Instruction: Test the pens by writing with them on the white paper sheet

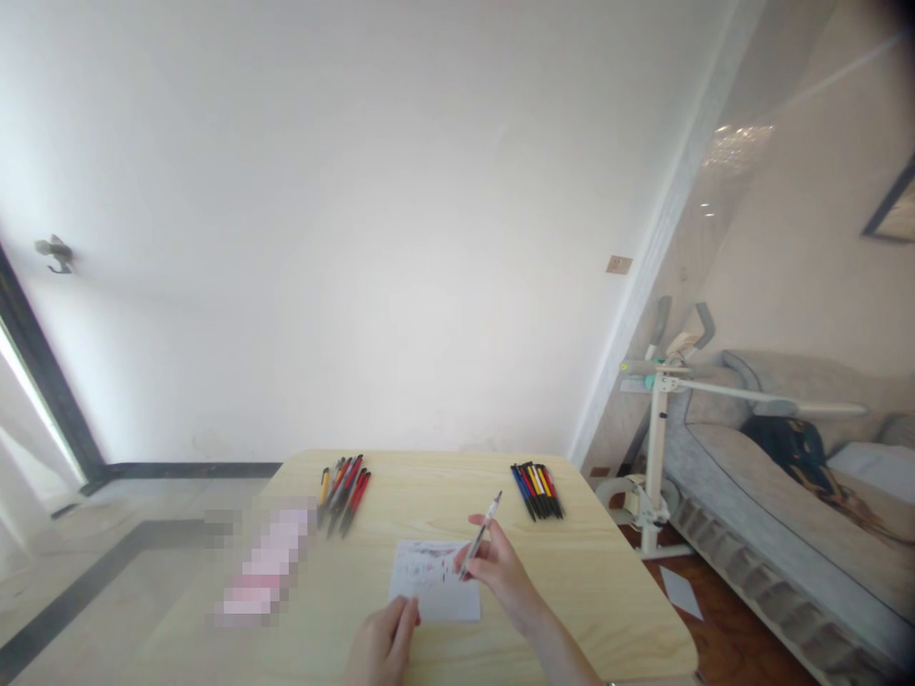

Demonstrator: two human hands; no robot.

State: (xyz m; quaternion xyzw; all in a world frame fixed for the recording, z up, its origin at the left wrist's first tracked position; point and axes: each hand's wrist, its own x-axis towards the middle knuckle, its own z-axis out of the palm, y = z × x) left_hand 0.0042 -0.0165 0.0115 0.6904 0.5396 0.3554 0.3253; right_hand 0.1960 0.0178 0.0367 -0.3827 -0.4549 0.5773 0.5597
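Head view: my right hand (498, 564) grasps a slim pen (487, 525) between thumb and fingers, its barrel slanting up and away from me over the right edge of a white sheet of paper (447, 606). My left hand (388, 638) rests at the near left corner of the sheet, fingers curled in; whether they pinch anything, I cannot tell. Dark and reddish marks (427, 564) cover the upper part of the paper, while the near part is bare. At the far left of the pale wooden table (586, 600) lies a loose cluster of pens (349, 495); at the far right, a tighter row of pens (538, 491) lies side by side.

Handling this well, in my judgement, takes a light hold near the pen's lower end, with the barrel leaning back and the wrist loose. Flattened left fingers would pin the sheet better than curled ones, since a loose corner could let it skid. Bare paper, clear of the marks, should show a fresh stroke best.
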